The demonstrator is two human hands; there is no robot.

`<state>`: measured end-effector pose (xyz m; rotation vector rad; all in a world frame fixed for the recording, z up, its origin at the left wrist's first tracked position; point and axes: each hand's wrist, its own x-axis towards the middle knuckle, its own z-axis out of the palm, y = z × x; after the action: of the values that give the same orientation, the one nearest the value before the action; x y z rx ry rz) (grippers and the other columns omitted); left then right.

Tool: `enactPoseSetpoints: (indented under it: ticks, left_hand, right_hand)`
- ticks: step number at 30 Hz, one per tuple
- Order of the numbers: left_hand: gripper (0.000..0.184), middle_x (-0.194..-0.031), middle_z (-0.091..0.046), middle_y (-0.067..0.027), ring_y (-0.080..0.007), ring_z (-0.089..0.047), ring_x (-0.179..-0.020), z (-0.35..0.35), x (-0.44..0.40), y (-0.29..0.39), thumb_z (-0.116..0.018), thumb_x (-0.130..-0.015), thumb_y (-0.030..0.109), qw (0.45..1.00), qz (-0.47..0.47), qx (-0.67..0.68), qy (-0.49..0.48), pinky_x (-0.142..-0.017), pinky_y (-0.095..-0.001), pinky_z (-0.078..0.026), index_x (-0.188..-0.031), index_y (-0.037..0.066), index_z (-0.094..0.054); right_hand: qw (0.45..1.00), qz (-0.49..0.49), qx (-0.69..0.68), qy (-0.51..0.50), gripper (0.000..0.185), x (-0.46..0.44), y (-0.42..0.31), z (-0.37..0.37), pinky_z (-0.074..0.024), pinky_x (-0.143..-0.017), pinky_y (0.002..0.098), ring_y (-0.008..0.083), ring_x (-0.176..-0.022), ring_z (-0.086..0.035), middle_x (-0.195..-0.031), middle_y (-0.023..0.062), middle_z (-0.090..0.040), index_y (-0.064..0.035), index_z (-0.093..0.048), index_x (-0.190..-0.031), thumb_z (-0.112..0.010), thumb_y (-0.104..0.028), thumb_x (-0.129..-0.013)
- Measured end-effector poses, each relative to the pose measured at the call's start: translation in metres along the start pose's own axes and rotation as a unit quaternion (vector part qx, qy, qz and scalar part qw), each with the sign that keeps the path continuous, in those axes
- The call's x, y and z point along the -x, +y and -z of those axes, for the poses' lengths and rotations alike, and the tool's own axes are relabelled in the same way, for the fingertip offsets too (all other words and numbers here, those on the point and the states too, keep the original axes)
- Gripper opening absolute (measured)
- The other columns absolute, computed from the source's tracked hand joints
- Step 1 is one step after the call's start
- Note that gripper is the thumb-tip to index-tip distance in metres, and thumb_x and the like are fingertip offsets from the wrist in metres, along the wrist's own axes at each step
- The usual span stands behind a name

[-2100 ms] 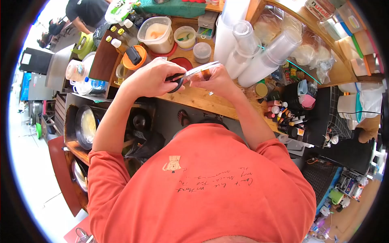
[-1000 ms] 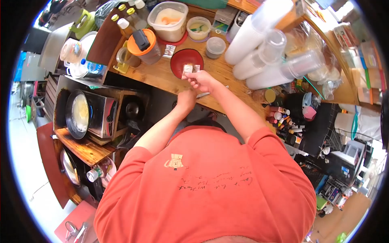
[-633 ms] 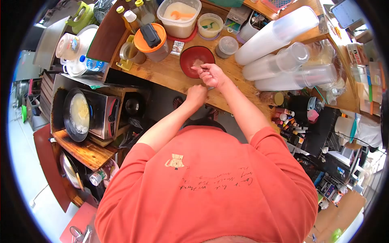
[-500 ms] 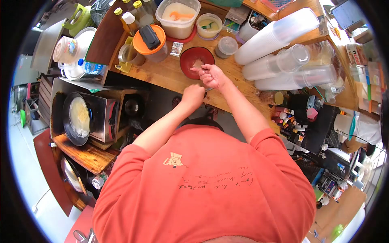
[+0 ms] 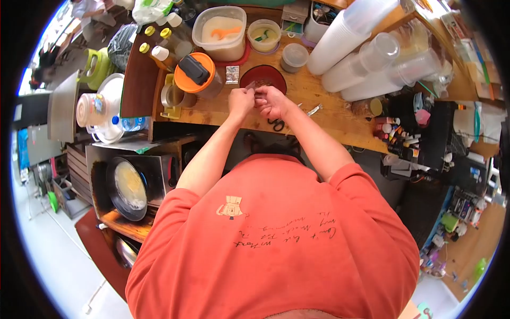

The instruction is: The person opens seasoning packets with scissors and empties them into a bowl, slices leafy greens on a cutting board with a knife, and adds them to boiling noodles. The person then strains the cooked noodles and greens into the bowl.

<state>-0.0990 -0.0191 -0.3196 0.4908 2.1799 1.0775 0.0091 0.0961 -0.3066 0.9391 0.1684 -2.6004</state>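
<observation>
Both hands meet at the near edge of a dark red bowl (image 5: pixel 277 80) on the wooden counter. My left hand (image 5: pixel 241 102) is closed in a pinch. My right hand (image 5: pixel 271 103) has its fingers curled close beside it. A small greyish sachet (image 5: pixel 253 85) shows at the left fingertips, over the bowl, partly hidden by the fingers. What the right fingers hold, if anything, cannot be made out. Black-handled scissors (image 5: pixel 276 124) lie on the counter just below the right hand. Another sachet (image 5: pixel 232 75) lies left of the bowl.
An orange-lidded container (image 5: pixel 195 73) stands to the left. Behind are a tub of white powder (image 5: pixel 219 33) and a small tub with a green spoon (image 5: pixel 264 36). Stacked plastic cups (image 5: pixel 366 66) lie at the right. A frying pan (image 5: pixel 127 189) sits on the stove at lower left.
My left hand has moved up to the bowl beside my right hand. The scissors now lie on the counter; earlier, something dark showed at my left hand. The view has shifted.
</observation>
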Motion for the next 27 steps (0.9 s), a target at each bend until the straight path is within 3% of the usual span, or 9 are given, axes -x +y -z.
enactPoseSetpoints:
  ticks: [4,5,9,11,15,17,18,20,27]
  left_hand:
    - [0.033,-0.077,-0.069,-0.0247,-0.0398,-0.07,-0.079,0.009,-0.01,0.02,-0.064,-0.086,0.031,0.986,-0.06,-0.153,0.01,-0.074,-0.0482,-0.053,-0.077,0.0,-0.074]
    - [0.033,-0.079,-0.069,-0.0246,-0.0403,-0.07,-0.081,0.01,-0.014,0.022,-0.064,-0.086,0.031,0.981,-0.061,-0.182,-0.012,-0.075,-0.0487,-0.053,-0.078,0.001,-0.075]
    - [0.033,-0.078,-0.07,-0.024,-0.0396,-0.07,-0.081,0.008,-0.014,0.031,-0.063,-0.086,0.031,0.982,-0.063,-0.169,-0.047,-0.076,-0.0488,-0.054,-0.079,0.001,-0.075]
    - [0.039,-0.059,-0.067,-0.0122,-0.0218,-0.065,-0.051,0.002,-0.019,0.019,-0.062,-0.09,0.031,0.984,-0.054,-0.154,-0.065,-0.055,-0.0373,-0.053,-0.071,-0.002,-0.073]
    - [0.036,-0.057,-0.065,-0.0113,-0.019,-0.06,-0.045,-0.002,-0.026,0.012,-0.062,-0.091,0.026,0.973,-0.119,-0.19,-0.059,-0.046,-0.0351,-0.047,-0.073,-0.003,-0.072]
    - [0.033,-0.07,-0.07,-0.0198,-0.0311,-0.07,-0.064,-0.002,-0.029,0.018,-0.064,-0.092,0.027,0.981,-0.04,-0.158,-0.109,-0.062,-0.0433,-0.054,-0.079,-0.002,-0.074]
    - [0.033,-0.07,-0.07,-0.0198,-0.0311,-0.07,-0.064,-0.001,-0.029,0.023,-0.064,-0.092,0.027,0.979,-0.042,-0.163,-0.114,-0.062,-0.0433,-0.054,-0.079,-0.002,-0.074]
    - [0.032,-0.062,-0.066,-0.0135,-0.0225,-0.063,-0.051,0.002,-0.027,0.033,-0.061,-0.095,0.022,0.983,0.01,-0.066,-0.171,-0.049,-0.0389,-0.05,-0.078,-0.004,-0.071]
    - [0.03,-0.064,-0.062,-0.0068,-0.0142,-0.055,-0.049,0.005,-0.021,0.048,-0.058,-0.097,0.018,0.981,0.002,-0.027,-0.19,-0.043,-0.0307,-0.044,-0.079,-0.003,-0.066]
  right_hand:
    - [0.996,0.026,-0.08,-0.011,0.027,0.013,0.005,-0.004,-0.0213,-0.035,0.0199,0.0061,-0.04,-0.027,-0.061,-0.0038,-0.044,-0.0146,-0.049,-0.078,-0.044,-0.03,-0.1]
    - [0.992,0.085,-0.076,0.049,0.023,0.011,0.009,-0.005,-0.0215,-0.035,0.0201,0.0064,-0.041,-0.028,-0.063,-0.0037,-0.045,-0.0144,-0.049,-0.08,-0.045,-0.026,-0.099]
    - [0.969,0.182,-0.13,0.11,0.015,-0.008,0.015,0.009,-0.0216,-0.036,0.0201,0.006,-0.044,-0.03,-0.063,-0.0046,-0.045,-0.0138,-0.052,-0.084,-0.05,-0.019,-0.098]
    - [0.966,0.187,-0.151,0.093,0.015,-0.013,0.018,0.01,-0.021,-0.036,0.0193,0.0054,-0.045,-0.03,-0.062,-0.0047,-0.045,-0.0137,-0.053,-0.084,-0.05,-0.02,-0.097]
    - [0.978,0.135,-0.155,-0.033,0.017,-0.011,0.021,0.012,-0.0198,-0.034,0.0174,0.0042,-0.045,-0.031,-0.06,-0.0046,-0.044,-0.0128,-0.053,-0.084,-0.053,-0.02,-0.099]
    - [0.971,0.139,-0.192,-0.04,0.018,-0.014,0.022,0.011,-0.0197,-0.034,0.0172,0.0048,-0.044,-0.03,-0.06,-0.0045,-0.044,-0.0123,-0.054,-0.084,-0.053,-0.02,-0.101]
    - [0.964,0.138,-0.222,-0.046,0.019,-0.016,0.023,0.009,-0.0195,-0.033,0.017,0.0054,-0.044,-0.03,-0.06,-0.0045,-0.045,-0.0118,-0.055,-0.085,-0.053,-0.019,-0.102]
    - [0.955,0.147,-0.257,-0.034,0.019,-0.019,0.025,0.007,-0.0197,-0.033,0.0172,0.0058,-0.043,-0.029,-0.06,-0.0046,-0.045,-0.0117,-0.056,-0.085,-0.053,-0.019,-0.102]
    - [0.922,0.216,-0.32,0.027,0.019,-0.029,0.025,-0.003,-0.0193,-0.031,0.0194,0.0094,-0.038,-0.027,-0.057,-0.0025,-0.046,-0.0114,-0.054,-0.079,-0.057,-0.014,-0.098]
